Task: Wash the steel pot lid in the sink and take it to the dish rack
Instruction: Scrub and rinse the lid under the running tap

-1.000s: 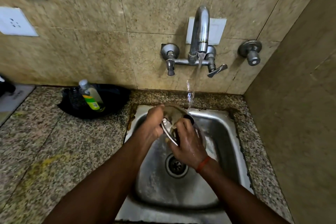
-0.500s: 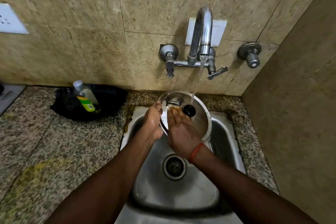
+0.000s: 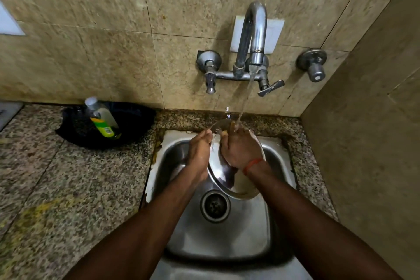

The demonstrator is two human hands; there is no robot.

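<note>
The round steel pot lid (image 3: pixel 229 183) is held tilted over the steel sink (image 3: pixel 227 241), its far edge under the running water from the tap (image 3: pixel 253 36). My left hand (image 3: pixel 200 154) grips the lid's left rim. My right hand (image 3: pixel 241 150) lies flat on the lid's upper face with the fingers stretched toward the stream, covering the knob. An orange band sits on my right wrist. The lid's near edge hangs just above the drain (image 3: pixel 214 206).
A black tray (image 3: pixel 136 120) with a green-labelled soap bottle (image 3: pixel 102 118) stands on the speckled granite counter (image 3: pixel 68 188) left of the sink. A tiled wall runs behind and another closes the right side. A spare valve (image 3: pixel 313 66) juts from the back wall.
The lid has tipped from facing me to lying flatter and lower over the sink. My right hand has slid up across it into the water stream.
</note>
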